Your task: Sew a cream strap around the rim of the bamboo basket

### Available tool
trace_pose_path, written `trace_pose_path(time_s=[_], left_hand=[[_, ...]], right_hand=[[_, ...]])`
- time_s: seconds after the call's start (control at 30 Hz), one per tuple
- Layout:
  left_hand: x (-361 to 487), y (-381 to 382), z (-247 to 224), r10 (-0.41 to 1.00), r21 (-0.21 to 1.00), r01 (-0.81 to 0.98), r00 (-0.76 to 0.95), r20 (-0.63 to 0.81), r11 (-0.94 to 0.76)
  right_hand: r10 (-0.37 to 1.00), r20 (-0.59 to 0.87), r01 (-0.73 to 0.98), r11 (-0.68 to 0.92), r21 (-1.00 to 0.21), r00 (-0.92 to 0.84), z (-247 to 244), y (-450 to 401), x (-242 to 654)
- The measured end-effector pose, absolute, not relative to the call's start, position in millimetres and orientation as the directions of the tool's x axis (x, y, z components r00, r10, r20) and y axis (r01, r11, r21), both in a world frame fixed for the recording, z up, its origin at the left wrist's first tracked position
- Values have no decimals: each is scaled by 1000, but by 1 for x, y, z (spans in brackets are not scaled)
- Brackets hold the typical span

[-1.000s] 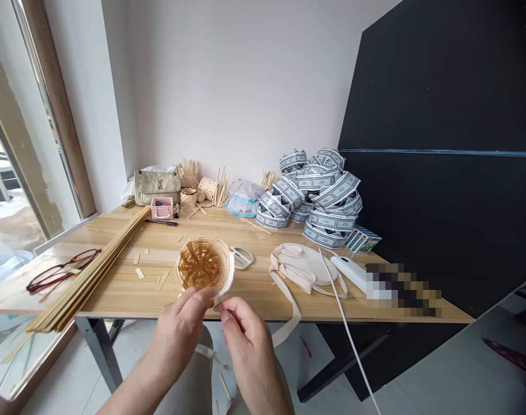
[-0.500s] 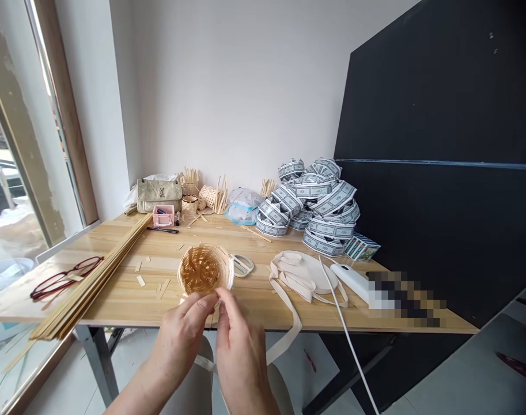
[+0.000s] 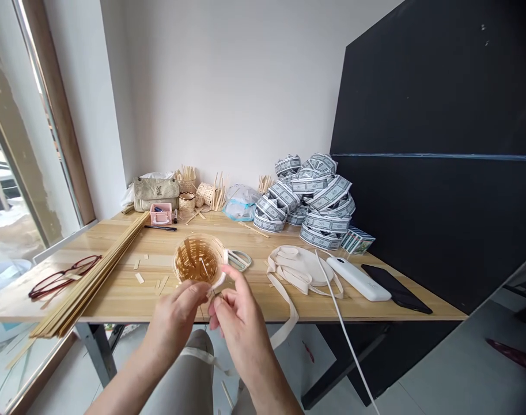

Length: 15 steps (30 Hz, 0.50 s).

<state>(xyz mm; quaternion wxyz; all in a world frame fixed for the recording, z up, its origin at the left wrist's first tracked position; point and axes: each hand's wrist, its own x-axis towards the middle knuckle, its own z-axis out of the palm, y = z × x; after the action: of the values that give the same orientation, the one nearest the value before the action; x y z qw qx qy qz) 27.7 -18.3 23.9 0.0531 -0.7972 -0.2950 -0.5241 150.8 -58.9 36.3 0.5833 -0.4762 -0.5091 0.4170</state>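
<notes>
A small woven basket [image 3: 190, 249] stands tilted near the table's front edge, its open top toward me. White fabric tape [image 3: 222, 279] lines the right part of its rim. My left hand [image 3: 176, 314] pinches the near rim between thumb and fingers. Just right of it, my right hand [image 3: 239, 314] has its index finger stretched along the taped rim. Its thumb and other fingers are closed together, and what they hold is too small to make out. A thin dark thread seems to hang below the hands. Scissors [image 3: 241, 262] lie against the basket's right side.
A roll of cream tape [image 3: 306, 268] trails off the front edge. Right of it are a white cable [image 3: 341, 314], a white power bank [image 3: 358, 279] and a phone [image 3: 396, 288]. Bamboo strips [image 3: 94, 274] and glasses [image 3: 64, 276] lie left; patterned bands [image 3: 325, 222] are piled behind.
My hands have drawn slightly apart at the rim. My right index finger has straightened up along the tape. The view has shifted a little.
</notes>
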Motion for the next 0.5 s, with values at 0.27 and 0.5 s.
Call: trace_pose_path(time_s=[0.27, 0.5], left_hand=[[7, -6, 40, 659, 572, 448, 53, 750, -687], [1, -3, 45, 717, 702, 373, -126, 686, -607]], right_hand=[[996, 87, 62, 89, -994, -29, 13, -68, 163], [953, 30, 105, 65, -992, -302, -46, -72, 139]])
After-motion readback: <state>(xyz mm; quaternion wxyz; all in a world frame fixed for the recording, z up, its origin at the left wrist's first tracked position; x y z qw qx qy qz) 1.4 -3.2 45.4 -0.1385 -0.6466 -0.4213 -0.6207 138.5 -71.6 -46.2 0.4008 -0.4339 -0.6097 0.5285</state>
